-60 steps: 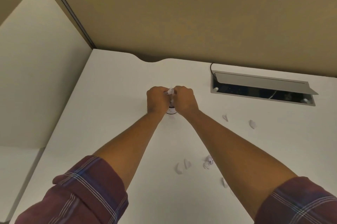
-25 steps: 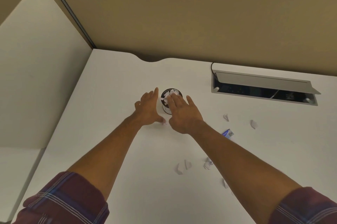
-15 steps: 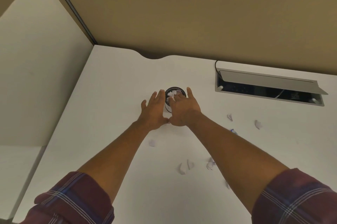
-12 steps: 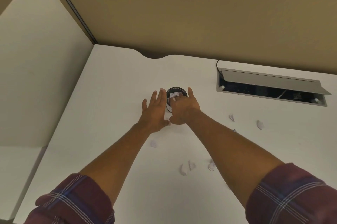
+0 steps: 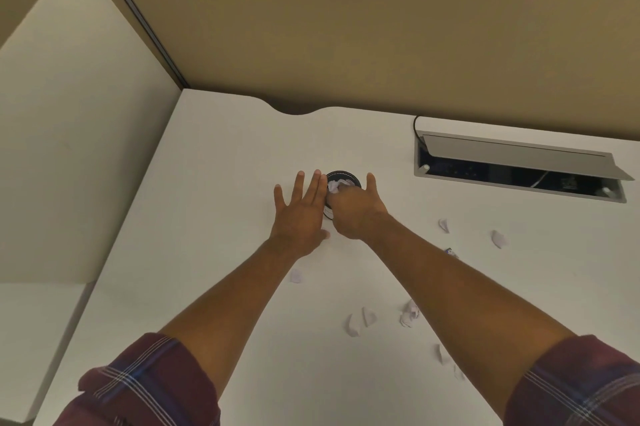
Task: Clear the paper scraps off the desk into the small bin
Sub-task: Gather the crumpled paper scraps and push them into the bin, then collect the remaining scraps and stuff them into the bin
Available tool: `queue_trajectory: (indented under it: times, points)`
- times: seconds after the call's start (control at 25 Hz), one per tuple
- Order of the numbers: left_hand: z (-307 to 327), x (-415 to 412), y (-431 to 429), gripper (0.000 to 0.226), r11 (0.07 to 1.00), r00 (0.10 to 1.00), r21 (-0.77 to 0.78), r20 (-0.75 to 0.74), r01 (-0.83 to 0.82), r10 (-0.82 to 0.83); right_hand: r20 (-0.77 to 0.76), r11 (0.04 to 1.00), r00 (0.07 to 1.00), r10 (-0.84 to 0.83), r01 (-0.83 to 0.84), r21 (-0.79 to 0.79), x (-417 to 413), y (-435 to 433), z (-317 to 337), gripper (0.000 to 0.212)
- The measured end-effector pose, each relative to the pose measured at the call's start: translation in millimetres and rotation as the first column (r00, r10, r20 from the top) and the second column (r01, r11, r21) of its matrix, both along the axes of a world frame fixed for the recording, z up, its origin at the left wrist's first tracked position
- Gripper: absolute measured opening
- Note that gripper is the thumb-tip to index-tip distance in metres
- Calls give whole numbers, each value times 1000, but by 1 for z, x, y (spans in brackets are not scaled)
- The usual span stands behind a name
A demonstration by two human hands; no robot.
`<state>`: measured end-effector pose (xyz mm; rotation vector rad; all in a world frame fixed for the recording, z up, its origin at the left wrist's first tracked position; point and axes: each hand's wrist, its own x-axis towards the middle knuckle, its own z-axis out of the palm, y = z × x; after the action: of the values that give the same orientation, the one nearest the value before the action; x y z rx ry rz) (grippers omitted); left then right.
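From the head camera, the task is looking partly done: the small bin [image 5: 343, 179] on the desk [image 5: 207, 203] is already holding crumpled paper. The left hand [image 5: 302, 214] is lying open and flat beside it; the right hand [image 5: 353, 209] is pressing down at the rim, grip unclear. Several scraps [image 5: 356, 321] are still lying scattered nearer the person.

Warm, dim, even light gives the white desk [image 5: 214, 183] a beige cast, with no glare and only faint soft shadows under the forearms. The wide lens bows straight lines toward the frame edges. The plaid sleeves [image 5: 145, 384] at the bottom corners look soft and slightly smeared.
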<state>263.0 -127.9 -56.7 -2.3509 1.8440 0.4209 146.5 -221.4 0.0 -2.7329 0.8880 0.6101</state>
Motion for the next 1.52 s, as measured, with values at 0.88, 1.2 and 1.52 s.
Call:
queue_trajectory:
  times: [0.88, 1.2, 1.52]
  points:
    - [-9, 8, 78, 56, 906, 853, 120, -305, -406, 423, 313, 966, 931, -188, 117, 230, -64, 72, -66, 56]
    - [-16, -40, 102, 44, 825, 775, 197, -283, -530, 566, 96, 982, 979, 180, -185, 38, -54, 80, -74, 66]
    - [-17, -108, 105, 31, 874, 785, 160, -388, -459, 484, 143, 998, 988, 56, -61, 26, -163, 101, -75, 57]
